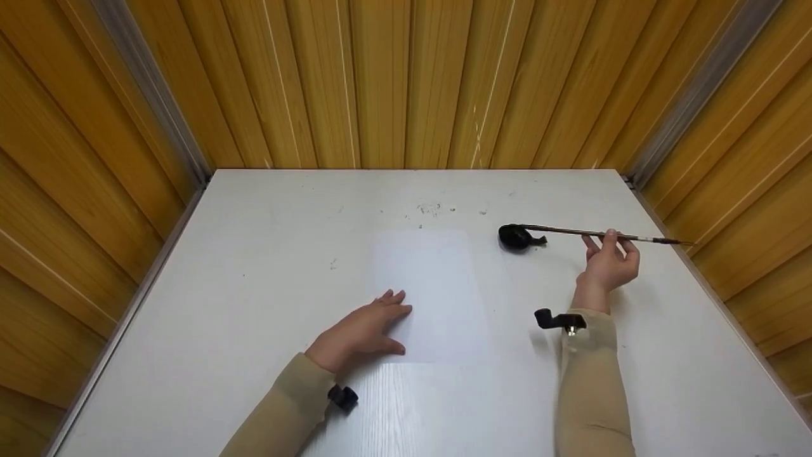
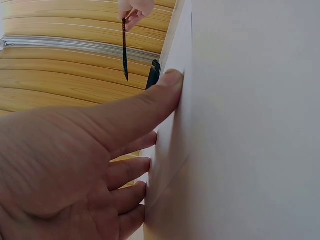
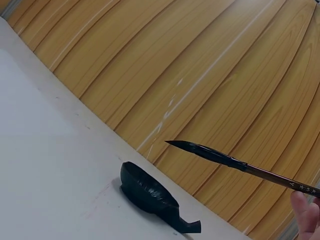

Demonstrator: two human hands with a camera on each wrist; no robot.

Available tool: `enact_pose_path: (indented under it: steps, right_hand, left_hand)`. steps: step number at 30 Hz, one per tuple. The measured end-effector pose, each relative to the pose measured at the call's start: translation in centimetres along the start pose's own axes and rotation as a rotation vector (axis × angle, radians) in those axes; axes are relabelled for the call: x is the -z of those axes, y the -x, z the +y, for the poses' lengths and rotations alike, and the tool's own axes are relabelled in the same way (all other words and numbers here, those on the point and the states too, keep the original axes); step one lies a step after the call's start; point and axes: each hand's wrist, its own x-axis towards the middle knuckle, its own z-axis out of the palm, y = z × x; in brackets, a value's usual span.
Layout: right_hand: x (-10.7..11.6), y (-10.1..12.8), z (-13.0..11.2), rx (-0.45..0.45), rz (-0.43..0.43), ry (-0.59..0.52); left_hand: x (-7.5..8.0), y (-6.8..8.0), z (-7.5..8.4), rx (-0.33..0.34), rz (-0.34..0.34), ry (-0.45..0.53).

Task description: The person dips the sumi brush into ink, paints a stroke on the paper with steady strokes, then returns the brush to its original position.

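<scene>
My right hand [image 1: 609, 263] pinches the wooden shaft of a calligraphy brush [image 1: 561, 230] and holds it nearly level above the right side of the table. In the right wrist view, the brush's black, pointed bristles [image 3: 200, 151] look wet and hang over a small black ink dish [image 3: 147, 192] with a stubby handle. A sheet of white paper [image 1: 441, 292] lies mid-table, left of the dish. My left hand [image 1: 366, 327] rests on the paper's left edge, fingers spread and thumb out. Those fingertips touch the surface in the left wrist view.
The white table [image 1: 254, 324] has dark smudges [image 1: 429, 208] behind the paper and specks to its left. Wood-patterned panels [image 1: 380, 82] wall in the back and both sides, with grey metal posts at the corners. A black clip [image 1: 558, 320] sits on each sleeve.
</scene>
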Motion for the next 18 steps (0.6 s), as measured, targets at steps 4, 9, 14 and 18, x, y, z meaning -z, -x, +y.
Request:
enact_pose_path:
  steps: [4,9,14,18]
  right_hand:
    - [0.4,-0.3,0.7,0.008,0.017,0.016]
    - [0.5,-0.6,1.5,0.025,0.023,0.047]
    - [0.6,-0.9,1.9,0.029,0.026,0.083]
    - [0.7,-1.0,2.3,0.031,0.024,0.096]
  left_hand:
    - [0.0,0.0,-0.1,-0.013,0.003,-0.013]
    - [0.1,0.0,-0.1,-0.017,0.009,-0.006]
    - [0.0,0.0,-0.1,-0.019,0.015,-0.001]
    - [0.0,-0.1,-0.1,-0.018,0.016,-0.004]
